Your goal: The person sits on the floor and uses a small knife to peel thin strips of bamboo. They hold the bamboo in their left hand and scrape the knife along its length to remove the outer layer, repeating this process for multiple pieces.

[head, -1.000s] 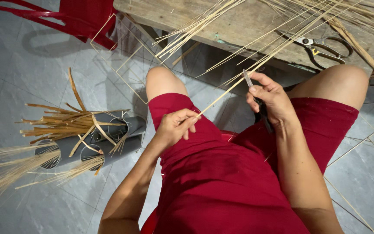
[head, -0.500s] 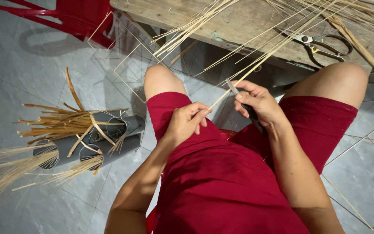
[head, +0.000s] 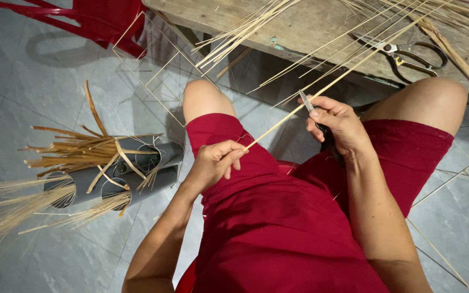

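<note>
Above the lap of the seated person, a long thin bamboo strip point(head: 283, 122) ran on a slant from the left hand point(head: 215, 163) up to the right hand point(head: 337, 122) and further over the wooden worktop point(head: 310, 27). The left hand rested on the left thigh, on the red shorts point(head: 278, 228), and its fingers point(head: 234, 153) were pressed together on the lower end of the strip. The right hand was higher, between the two knees, and its fingers were closed around the dark handle of a small knife point(head: 316, 116); the short grey blade pointed up and touched the strip just beside the thumb.

On the worktop many more thin strips point(head: 245, 30) lay spread in a loose fan, some of them hanging over the front edge. A pair of scissors point(head: 408, 54) with dark handles lay near the right end, well apart from both hands.

On the grey tiled floor point(head: 28, 81), to the left of the person, some grey pipes point(head: 137, 168) lay on their side, with flat brown strips point(head: 77, 152) and pale thin sticks point(head: 6, 211) coming out of the open ends. A red plastic chair point(head: 93, 19) stood in the upper left corner.
</note>
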